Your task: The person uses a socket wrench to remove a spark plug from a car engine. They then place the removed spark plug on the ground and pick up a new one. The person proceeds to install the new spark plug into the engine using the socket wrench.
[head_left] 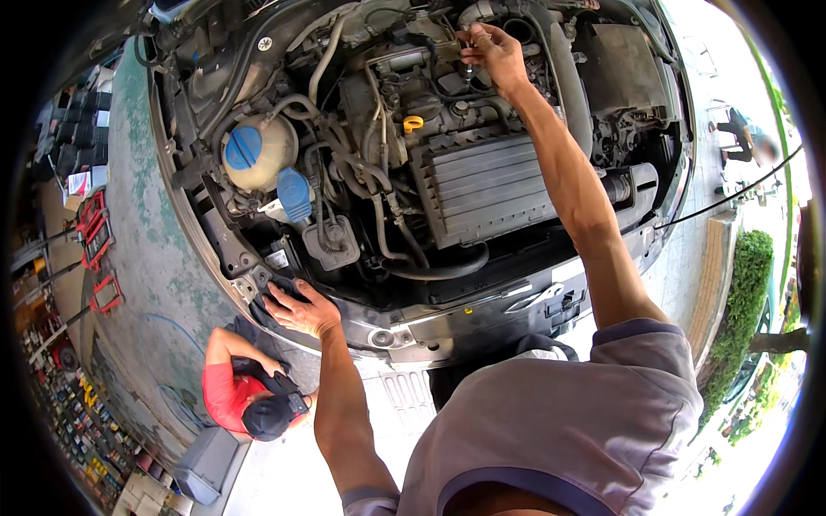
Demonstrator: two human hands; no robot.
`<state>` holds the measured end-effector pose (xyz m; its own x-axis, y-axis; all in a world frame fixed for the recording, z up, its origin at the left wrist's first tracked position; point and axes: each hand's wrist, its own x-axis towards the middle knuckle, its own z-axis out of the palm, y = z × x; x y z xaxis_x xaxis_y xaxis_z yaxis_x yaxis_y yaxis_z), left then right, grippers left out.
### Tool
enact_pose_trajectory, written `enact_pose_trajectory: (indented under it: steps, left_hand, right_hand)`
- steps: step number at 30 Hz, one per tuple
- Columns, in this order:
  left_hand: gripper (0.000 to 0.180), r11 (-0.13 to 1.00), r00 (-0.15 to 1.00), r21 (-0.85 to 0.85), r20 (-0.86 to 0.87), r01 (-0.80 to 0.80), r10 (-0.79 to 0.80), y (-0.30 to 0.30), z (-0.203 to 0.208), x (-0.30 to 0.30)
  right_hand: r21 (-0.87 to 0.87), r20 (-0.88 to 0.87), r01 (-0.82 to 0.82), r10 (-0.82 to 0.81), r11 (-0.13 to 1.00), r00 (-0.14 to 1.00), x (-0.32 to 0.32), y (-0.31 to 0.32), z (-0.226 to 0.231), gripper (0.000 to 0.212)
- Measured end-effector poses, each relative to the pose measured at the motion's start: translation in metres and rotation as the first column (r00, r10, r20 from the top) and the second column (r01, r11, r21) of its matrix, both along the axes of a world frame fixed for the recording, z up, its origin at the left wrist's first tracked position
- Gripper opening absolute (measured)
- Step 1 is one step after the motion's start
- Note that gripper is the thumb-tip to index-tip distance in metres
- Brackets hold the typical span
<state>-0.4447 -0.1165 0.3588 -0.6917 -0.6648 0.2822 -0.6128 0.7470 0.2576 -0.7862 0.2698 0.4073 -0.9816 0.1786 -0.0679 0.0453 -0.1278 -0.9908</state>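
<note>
My right hand [496, 57] reaches far over the engine [447, 86], its fingers closed round the top of a slim metal tool [470, 70] that points down among the engine parts. The tool's lower tip and exact kind do not show clearly. Below that forearm lies a ribbed black engine cover [486, 185]. With fingers spread, my left hand [301, 311] leans on the front edge of the car [404, 322], holding nothing. Beyond it sit the coolant tank [265, 159] with its blue cap and a blue washer-fluid cap [294, 196]. A yellow dipstick handle [413, 124] stands left of the cover.
A person in a red shirt [228, 387] and dark cap crouches by the car's front left. A grey bin [206, 464] stands near them. Red stands [96, 232] and crowded shelves line the far left. A hedge [742, 301] grows on the right.
</note>
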Motion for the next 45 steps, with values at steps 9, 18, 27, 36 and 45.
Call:
enact_pose_trajectory:
  steps: [9, 18, 27, 36, 45]
  left_hand:
    - [0.058, 1.000, 1.000, -0.010, -0.005, -0.008, 0.008, 0.001, 0.002, 0.000]
    - [0.058, 1.000, 1.000, -0.006, 0.001, -0.014, 0.014, 0.000, 0.000, 0.000]
    - [0.057, 1.000, 1.000, -0.014, -0.005, 0.007, -0.007, 0.001, -0.001, -0.001]
    - [0.058, 1.000, 1.000, -0.016, -0.002, 0.007, -0.007, 0.000, 0.000, 0.000]
    - [0.058, 1.000, 1.000, 0.000, 0.003, 0.006, -0.006, 0.001, 0.002, -0.001]
  right_hand:
    - [-0.216, 0.304, -0.322, 0.377, 0.922, 0.875, -0.026, 0.017, 0.034, 0.032]
    - [0.737, 0.110, -0.223, 0.213, 0.638, 0.971, -0.014, 0.001, 0.025, 0.054]
    - [-0.452, 0.277, 0.076, 0.059, 0.889, 0.959, -0.016, 0.021, 0.000, 0.037]
    - [0.686, 0.324, -0.355, 0.170, 0.635, 0.931, -0.009, -0.006, 0.045, 0.054]
    - [-0.150, 0.134, 0.062, -0.042, 0.987, 0.990, 0.000, 0.000, 0.009, 0.039]
